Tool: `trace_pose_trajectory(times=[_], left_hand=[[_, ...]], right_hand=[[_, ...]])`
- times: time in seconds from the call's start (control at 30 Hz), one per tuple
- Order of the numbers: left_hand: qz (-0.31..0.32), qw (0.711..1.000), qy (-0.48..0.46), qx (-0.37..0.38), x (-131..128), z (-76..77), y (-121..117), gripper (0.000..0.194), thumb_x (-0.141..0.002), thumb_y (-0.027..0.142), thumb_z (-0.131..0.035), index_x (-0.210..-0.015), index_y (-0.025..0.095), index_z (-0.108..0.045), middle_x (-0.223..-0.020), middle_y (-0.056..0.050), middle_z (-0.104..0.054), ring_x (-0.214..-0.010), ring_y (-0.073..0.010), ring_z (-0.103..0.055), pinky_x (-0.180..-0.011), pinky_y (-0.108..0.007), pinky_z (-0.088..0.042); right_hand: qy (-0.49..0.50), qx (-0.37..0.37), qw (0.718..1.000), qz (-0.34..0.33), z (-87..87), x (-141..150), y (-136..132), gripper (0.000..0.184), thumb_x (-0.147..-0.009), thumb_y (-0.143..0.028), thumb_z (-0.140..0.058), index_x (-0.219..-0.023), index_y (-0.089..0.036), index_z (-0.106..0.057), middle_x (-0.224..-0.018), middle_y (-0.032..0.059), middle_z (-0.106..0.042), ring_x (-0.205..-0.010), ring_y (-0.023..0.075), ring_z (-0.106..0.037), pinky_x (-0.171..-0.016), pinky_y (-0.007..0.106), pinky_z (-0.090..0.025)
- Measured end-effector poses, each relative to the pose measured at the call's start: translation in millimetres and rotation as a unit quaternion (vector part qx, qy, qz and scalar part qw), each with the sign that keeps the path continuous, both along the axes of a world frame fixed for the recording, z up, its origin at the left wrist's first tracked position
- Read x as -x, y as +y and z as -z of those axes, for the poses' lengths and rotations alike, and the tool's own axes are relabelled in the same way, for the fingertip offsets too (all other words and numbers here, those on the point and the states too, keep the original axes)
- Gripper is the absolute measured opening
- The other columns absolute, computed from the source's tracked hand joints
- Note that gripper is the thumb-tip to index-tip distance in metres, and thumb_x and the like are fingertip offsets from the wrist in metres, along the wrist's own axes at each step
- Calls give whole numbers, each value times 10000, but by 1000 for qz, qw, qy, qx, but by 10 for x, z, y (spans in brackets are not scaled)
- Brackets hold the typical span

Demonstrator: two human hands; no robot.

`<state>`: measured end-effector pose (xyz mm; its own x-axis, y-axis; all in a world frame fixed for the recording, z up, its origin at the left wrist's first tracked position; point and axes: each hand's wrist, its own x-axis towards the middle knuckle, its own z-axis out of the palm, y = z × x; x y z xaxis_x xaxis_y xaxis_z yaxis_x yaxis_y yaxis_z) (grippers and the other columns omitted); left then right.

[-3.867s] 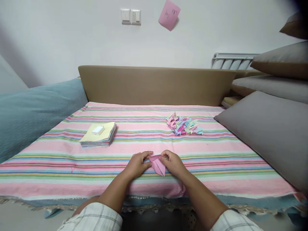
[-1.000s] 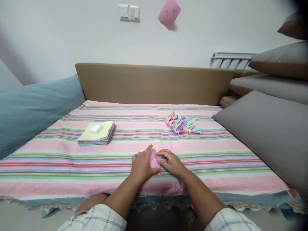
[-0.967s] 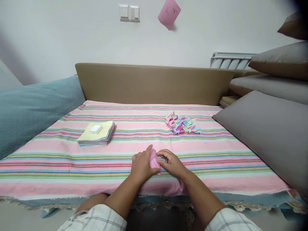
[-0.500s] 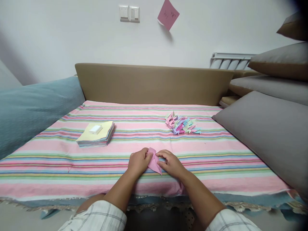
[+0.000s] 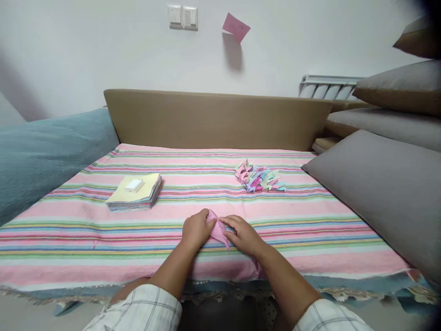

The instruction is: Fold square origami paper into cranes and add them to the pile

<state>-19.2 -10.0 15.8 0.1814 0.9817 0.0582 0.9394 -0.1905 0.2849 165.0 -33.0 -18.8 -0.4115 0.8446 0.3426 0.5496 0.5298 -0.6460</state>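
Note:
A folded piece of pink origami paper [image 5: 218, 231] is between my two hands, low over the striped cloth. My left hand [image 5: 197, 228] grips its left side, thumb on top and fingers behind. On the right edge, my right hand [image 5: 242, 234] pinches the paper with thumb and forefinger. One pointed corner of the paper aims down toward me. Farther off to the right lies a heap of small folded paper cranes [image 5: 258, 177] in several colours. To the left is a stack of square paper sheets [image 5: 132, 195], yellow on top, with a small white block [image 5: 134, 185] on it.
The striped cloth [image 5: 193, 184] covers the surface up to a tan backboard [image 5: 213, 120]. Grey cushions [image 5: 375, 170] are piled at the right, and a blue-covered bolster [image 5: 51, 151] is at the left. A pink note [image 5: 236, 28] hangs on the wall beside light switches [image 5: 183, 17].
The pink paper has tilted slightly in my hands, and its upper end looks more pointed. The note on the wall has flapped upward. My view has shifted a little.

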Motion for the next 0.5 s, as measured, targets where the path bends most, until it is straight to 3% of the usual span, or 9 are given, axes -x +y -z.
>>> trace_pose_trajectory(times=[0.27,0.5], left_hand=[[-27,998,-59,5,-13,-18,9,221,-830,377,-445,-992,256,-536,-872,-21,-684,-791,-211,-623,-596,-269,-345],[-26,986,-165,11,21,-18,-9,354,-792,273,-474,-1137,234,-401,-890,0,-653,-689,-154,-606,-579,-244,-367]], right_hand=[[-42,-5,999,-4,-47,23,-13,458,-811,-162,-506,-1265,-225,-507,-1137,81,-559,-1055,200,-490,-936,365,-408],[-78,8,997,2,-63,53,-8,468,-810,-141,-481,-1274,-200,-504,-1138,88,-543,-1062,201,-469,-951,359,-387]])
